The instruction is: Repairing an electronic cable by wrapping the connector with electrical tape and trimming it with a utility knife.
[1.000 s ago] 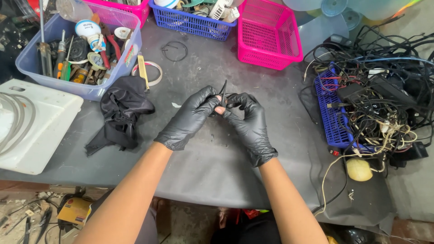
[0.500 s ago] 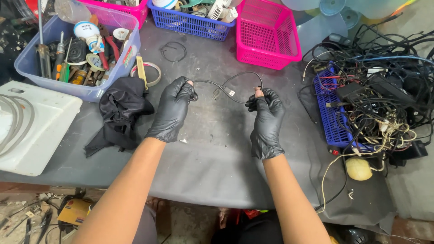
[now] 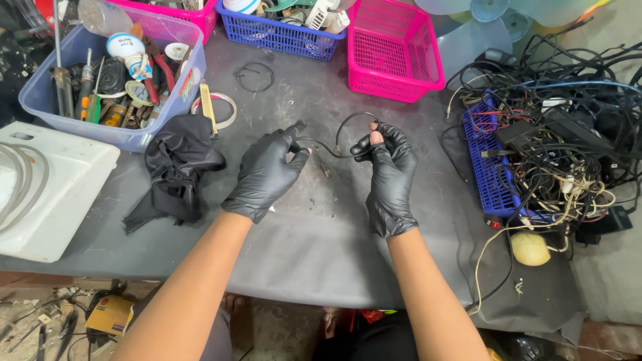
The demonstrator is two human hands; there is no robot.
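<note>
Both my hands wear black gloves and hold a thin black cable (image 3: 341,127) above the dark grey table (image 3: 314,234). My left hand (image 3: 267,174) pinches one end of it near a small plug. My right hand (image 3: 390,175) grips the other part, where the cable curls into a loop above the fingers. The glove on my right hand is torn at one fingertip. A short length of cable sags between the two hands.
A black cloth (image 3: 175,166) lies left of my hands. A lilac bin of tools (image 3: 110,80), a blue basket (image 3: 281,30) and a pink basket (image 3: 394,53) stand at the back. A blue basket with tangled cables (image 3: 535,147) is at right, a white appliance part (image 3: 47,187) at left.
From touching at the centre, my hands drew apart and stretched the cable, then came closer again. The cable now forms a loop above my right hand.
</note>
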